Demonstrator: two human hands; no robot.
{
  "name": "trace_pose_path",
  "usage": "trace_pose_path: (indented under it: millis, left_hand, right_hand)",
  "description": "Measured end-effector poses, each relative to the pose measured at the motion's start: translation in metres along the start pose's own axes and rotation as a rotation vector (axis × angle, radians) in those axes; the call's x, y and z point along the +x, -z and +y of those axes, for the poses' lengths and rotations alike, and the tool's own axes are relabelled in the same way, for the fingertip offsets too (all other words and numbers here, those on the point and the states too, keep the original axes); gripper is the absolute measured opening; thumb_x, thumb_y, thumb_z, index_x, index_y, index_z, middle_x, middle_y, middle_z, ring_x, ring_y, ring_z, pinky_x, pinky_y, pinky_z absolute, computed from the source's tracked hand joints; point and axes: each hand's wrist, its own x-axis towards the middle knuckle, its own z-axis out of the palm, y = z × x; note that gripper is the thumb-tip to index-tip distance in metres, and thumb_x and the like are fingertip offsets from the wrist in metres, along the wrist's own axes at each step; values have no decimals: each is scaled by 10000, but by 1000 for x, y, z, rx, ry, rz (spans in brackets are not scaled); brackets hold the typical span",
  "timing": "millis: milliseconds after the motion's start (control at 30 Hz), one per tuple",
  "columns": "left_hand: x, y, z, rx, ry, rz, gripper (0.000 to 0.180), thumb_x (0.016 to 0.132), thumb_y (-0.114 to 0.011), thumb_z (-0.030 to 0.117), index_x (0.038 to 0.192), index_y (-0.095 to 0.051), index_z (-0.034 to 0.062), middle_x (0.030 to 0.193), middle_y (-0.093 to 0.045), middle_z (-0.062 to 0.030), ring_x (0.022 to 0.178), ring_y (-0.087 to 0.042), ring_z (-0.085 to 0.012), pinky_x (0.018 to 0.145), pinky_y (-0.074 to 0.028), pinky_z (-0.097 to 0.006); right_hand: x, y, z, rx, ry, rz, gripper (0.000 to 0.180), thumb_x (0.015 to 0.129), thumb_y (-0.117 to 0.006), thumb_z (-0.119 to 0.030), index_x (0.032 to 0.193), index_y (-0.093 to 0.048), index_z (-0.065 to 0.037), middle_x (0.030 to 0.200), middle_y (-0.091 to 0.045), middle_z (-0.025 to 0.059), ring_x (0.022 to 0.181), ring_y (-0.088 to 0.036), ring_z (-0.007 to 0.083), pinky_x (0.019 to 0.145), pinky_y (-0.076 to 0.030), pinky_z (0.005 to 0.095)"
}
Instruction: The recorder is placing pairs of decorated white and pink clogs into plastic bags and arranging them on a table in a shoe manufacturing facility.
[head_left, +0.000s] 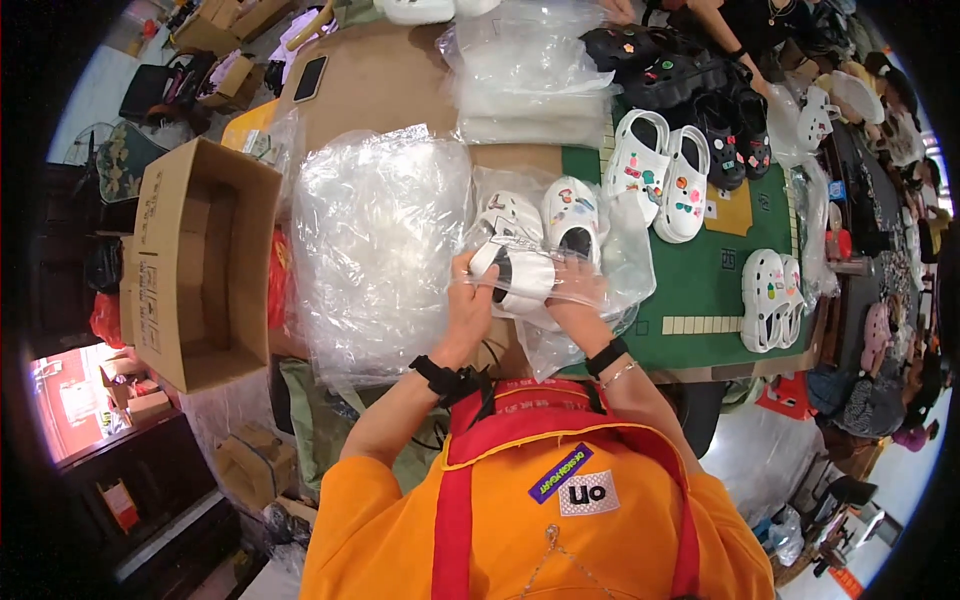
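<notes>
In front of me a pair of white clogs with colourful charms, the left clog (510, 212) and the right clog (572, 208), lies partly inside a clear plastic bag (628, 262). Their toes point away from me. My left hand (472, 300) is closed round the near left side of the pair, thumb on the white heel part (525, 274). On the other side my right hand (578, 290) grips the bag's film near the right clog's heel; shiny plastic covers some of its fingers. To the left lies a flat stack of clear plastic bags (380, 250).
More white clogs (684, 185) and black clogs (735, 140) stand at the right on a green mat (690, 285). Folded plastic bags (535, 85) lie at the back, a phone (311, 78) far left. An open cardboard box (160, 290) stands left. Another person's hand (757, 82) reaches in at far right.
</notes>
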Motion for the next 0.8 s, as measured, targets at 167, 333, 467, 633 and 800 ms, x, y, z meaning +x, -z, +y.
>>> trace_pose_path:
  millis: [167, 333, 467, 633, 800]
  left_hand:
    - [5, -10, -28, 155, -111, -70, 265, 832, -498, 154, 1034, -445, -9, 925, -512, -64, 827, -482, -150, 739, -390, -261]
    - [-6, 11, 1, -251, 246, -178, 398, 805, -509, 80, 1178, -395, -1, 1057, -485, -82, 914, -476, -157, 773, -394, -266]
    - [-10, 5, 16, -148, 53, -216, 180, 792, -495, 56, 957, -435, 16, 847, -434, -44, 787, -432, -123, 731, -371, -254]
    - [0, -3, 0, -136, -64, -347, 215, 757, -558, 71, 927, -433, 33, 836, -475, -36, 757, -457, -132, 709, -384, -265]
    - [12, 10, -28, 372, -115, -381, 315, 735, -574, 72, 999, -445, -40, 797, -532, -92, 673, -503, -147, 636, -422, -259]
  right_hand:
    - [-6, -31, 30, 306, 73, 88, 919, 613, -638, -466, 1276, -253, 40, 1270, -273, 267, 1164, -251, 427, 960, -161, 541]
    - [20, -64, 1, 71, 110, 79, 784, 546, -603, -461, 1136, -438, 28, 1097, -433, 240, 995, -415, 341, 793, -298, 483]
    - [25, -50, -2, -120, 171, -44, 608, 629, -562, -395, 1156, -440, -118, 1192, -406, 103, 1131, -298, 302, 803, -278, 540]
    - [30, -63, 5, -105, 186, 70, 483, 714, -492, -296, 1158, -440, -112, 1226, -387, 107, 1153, -293, 290, 819, -236, 633]
    - [32, -48, -1, -95, 188, -66, 523, 719, -499, -356, 1169, -438, -96, 1206, -407, 124, 1123, -356, 315, 790, -263, 618]
